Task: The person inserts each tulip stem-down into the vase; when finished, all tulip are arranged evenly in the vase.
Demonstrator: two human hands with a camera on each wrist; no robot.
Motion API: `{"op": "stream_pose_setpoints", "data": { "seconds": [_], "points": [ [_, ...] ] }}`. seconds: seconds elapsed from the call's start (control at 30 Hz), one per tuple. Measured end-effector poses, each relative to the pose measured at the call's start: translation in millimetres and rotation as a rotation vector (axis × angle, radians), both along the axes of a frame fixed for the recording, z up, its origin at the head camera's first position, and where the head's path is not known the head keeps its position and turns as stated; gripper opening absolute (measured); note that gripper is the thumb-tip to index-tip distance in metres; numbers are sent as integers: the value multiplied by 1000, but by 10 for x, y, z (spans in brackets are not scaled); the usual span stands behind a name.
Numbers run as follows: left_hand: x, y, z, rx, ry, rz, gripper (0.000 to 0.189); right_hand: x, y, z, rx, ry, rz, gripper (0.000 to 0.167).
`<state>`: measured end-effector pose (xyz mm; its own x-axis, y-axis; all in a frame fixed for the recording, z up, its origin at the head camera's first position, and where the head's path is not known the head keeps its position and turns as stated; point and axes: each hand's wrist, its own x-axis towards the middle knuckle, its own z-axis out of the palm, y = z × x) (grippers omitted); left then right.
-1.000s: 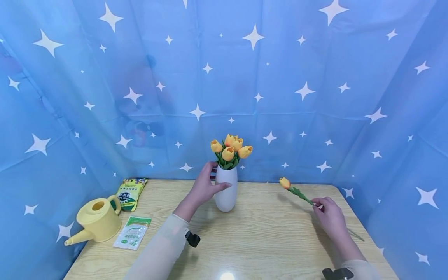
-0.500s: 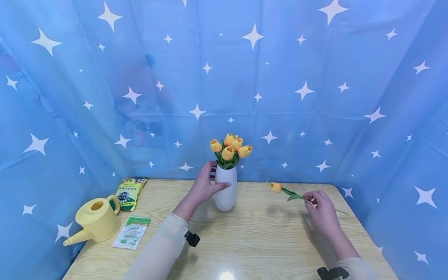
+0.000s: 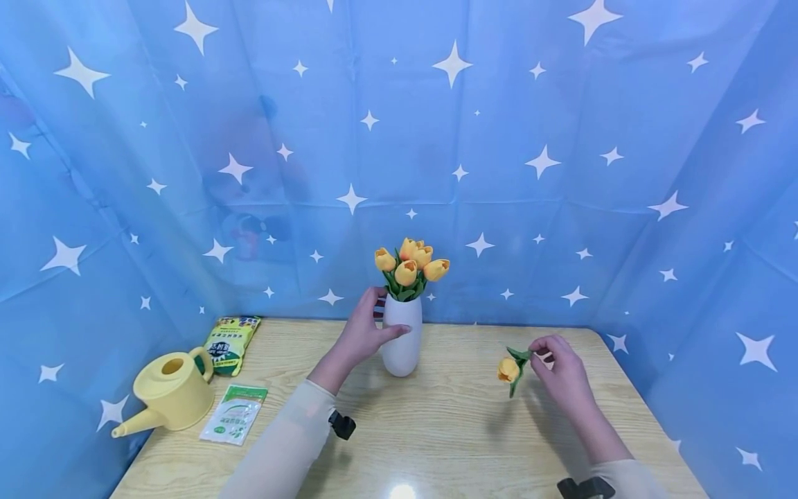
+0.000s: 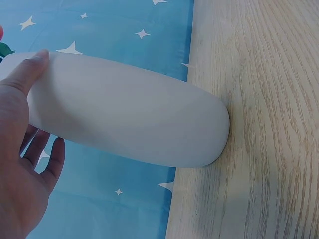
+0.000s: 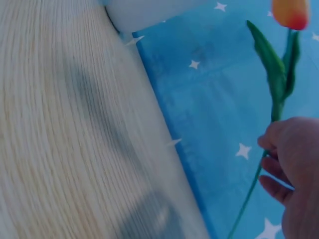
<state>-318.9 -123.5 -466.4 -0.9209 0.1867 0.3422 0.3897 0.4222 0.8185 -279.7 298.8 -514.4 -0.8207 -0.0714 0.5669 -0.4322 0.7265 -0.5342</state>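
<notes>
A white vase (image 3: pixel 402 350) stands upright on the wooden table with several yellow-orange tulips (image 3: pixel 406 274) bunched in its mouth. My left hand (image 3: pixel 363 331) grips the vase near its top, thumb across the front. In the left wrist view that thumb lies on the vase wall (image 4: pixel 124 109), with other fingers behind it. To the right, my right hand (image 3: pixel 566 374) pinches a single tulip (image 3: pixel 508 370) by its stem, the bloom tipped toward me above the tabletop. The right wrist view shows its green leaves (image 5: pixel 271 69) above the fingers and the thin stem trailing below them.
At the left of the table (image 3: pixel 449 423) stand a yellow watering can (image 3: pixel 177 395) and a yellow-green packet (image 3: pixel 232 345). A white and green sachet (image 3: pixel 234 416) lies flat beside them. A blue star-patterned curtain (image 3: pixel 517 229) hangs behind the table.
My right hand has moved left and turned the tulip, so its bloom swings from pointing up and left to pointing down toward me. The left hand and vase have stayed in place.
</notes>
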Motion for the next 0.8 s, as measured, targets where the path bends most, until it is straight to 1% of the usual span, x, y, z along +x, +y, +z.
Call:
{"op": "stream_pose_setpoints", "data": {
  "seconds": [0.13, 0.27, 0.37, 0.47, 0.53, 0.67, 0.73, 0.8],
  "points": [
    [2, 2, 0, 3, -4, 2, 79, 20, -56, 26, -29, 3, 30, 27],
    [9, 6, 7, 6, -8, 3, 79, 54, -100, 54, -79, -12, 90, 39],
    [11, 7, 10, 9, -11, 3, 79, 80, -123, 73, -113, -41, 124, 44],
    [10, 6, 11, 12, -12, 4, 78, 100, -150, 94, -137, -59, 141, 38],
    [8, 7, 12, 11, -10, 5, 78, 104, -170, 102, -148, -51, 148, 33],
    [2, 7, 11, 9, -8, 5, 78, 115, -228, 142, -219, -41, 175, 21],
    [2, 8, 11, 8, -7, 4, 78, 96, -259, 152, -247, -37, 179, 15],
    [4, 8, 13, 10, -7, 2, 78, 56, -276, 137, -257, -21, 185, 13]
  ]
}}
